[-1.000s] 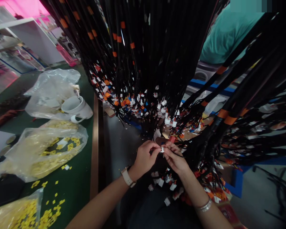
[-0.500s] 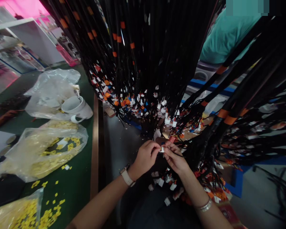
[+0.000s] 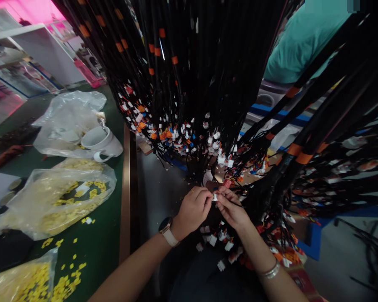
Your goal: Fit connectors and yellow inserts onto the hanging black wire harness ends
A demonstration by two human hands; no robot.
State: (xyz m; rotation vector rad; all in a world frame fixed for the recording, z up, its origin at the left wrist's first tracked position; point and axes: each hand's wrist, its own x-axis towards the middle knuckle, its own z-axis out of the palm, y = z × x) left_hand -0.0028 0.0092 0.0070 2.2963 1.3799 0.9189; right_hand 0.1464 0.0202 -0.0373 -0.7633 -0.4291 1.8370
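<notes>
Small white connector [image 3: 214, 196] is pinched btwn left hand [image 3: 193, 208] & right hand [image 3: 231, 209], both grips pressed together on it, below hanging black wire harnesses [image 3: 189, 84], right of green bench [image 3: 101, 247].

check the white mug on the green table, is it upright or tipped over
Tipped over. The white mug lies on its side on the green table, mouth facing left toward the clear plastic bag, handle low at the front.

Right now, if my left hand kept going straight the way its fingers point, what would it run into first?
Your left hand points right, at the small white plug pinched between both hands, with your right hand just behind it. Depth is hard to judge.
</notes>
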